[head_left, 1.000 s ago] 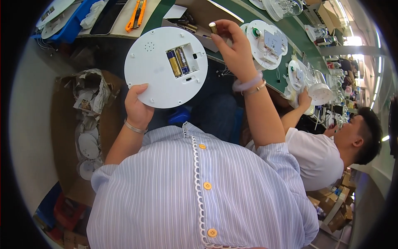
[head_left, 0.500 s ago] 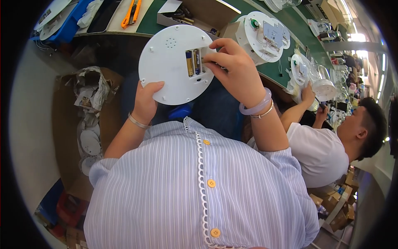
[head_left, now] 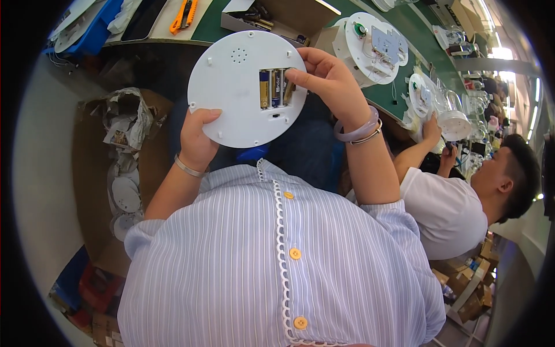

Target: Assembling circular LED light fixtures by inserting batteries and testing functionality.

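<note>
A round white plastic disc (head_left: 231, 87), back side up, is held in front of my chest. My left hand (head_left: 198, 139) grips its lower left rim with the thumb on top. An open battery bay in the disc holds batteries (head_left: 270, 88) side by side. My right hand (head_left: 326, 78) reaches over the disc's right edge, and its fingertips pinch the rightmost battery (head_left: 287, 87) in the bay. A pale bangle and a thin bracelet sit on my right wrist.
A green workbench (head_left: 399, 87) ahead carries a round white unit with a circuit board (head_left: 376, 43), a cardboard tray of parts (head_left: 254, 17) and an orange cutter (head_left: 184, 14). A cardboard box of scraps and white discs (head_left: 124, 173) stands at left. A co-worker in white (head_left: 451, 202) works at right.
The disc has come closer and lower toward my chest. My right hand came down from the bench onto the battery bay and now pinches a battery at its right side.
</note>
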Demonstrator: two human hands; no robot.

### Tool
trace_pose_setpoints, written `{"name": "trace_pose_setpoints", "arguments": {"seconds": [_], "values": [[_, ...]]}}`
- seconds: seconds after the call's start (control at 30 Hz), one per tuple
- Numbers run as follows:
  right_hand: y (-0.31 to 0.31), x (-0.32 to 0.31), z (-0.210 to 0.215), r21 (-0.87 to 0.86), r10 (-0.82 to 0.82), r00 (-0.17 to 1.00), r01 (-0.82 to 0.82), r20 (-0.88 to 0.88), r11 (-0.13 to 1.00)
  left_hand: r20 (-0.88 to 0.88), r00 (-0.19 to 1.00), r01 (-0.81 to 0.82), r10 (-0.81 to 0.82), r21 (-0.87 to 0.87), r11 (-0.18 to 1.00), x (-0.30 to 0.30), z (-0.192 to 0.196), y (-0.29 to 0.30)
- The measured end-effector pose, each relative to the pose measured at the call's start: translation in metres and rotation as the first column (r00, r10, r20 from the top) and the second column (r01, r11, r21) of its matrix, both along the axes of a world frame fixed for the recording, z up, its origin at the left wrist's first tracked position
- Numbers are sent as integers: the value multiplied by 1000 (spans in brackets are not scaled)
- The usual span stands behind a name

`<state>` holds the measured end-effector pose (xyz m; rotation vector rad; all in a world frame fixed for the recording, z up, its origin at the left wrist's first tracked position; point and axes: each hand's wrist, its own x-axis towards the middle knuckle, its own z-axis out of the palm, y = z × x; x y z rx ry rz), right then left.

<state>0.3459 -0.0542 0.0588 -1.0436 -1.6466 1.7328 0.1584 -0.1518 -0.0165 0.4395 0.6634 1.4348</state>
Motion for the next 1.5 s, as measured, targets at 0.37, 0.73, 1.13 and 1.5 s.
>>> {"name": "trace_pose_setpoints", "arguments": {"seconds": [0.37,0.73,1.13,1.5], "values": [[-6,-2,2,69,91,993,-86,-77,994,59,998,5,-16,179,984,-18,-11,-2],[-15,3,-2,44,156,985,-153,-69,987,-22,992,125,-123,88,988,-30,11,6],[-14,16,-18,-254,199,963,-150,182,956,-164,935,296,-315,-134,946,-26,24,30],[-28,9,-24,-70,158,975,-149,155,986,-106,935,328,-339,-112,938,-33,16,26]]}}
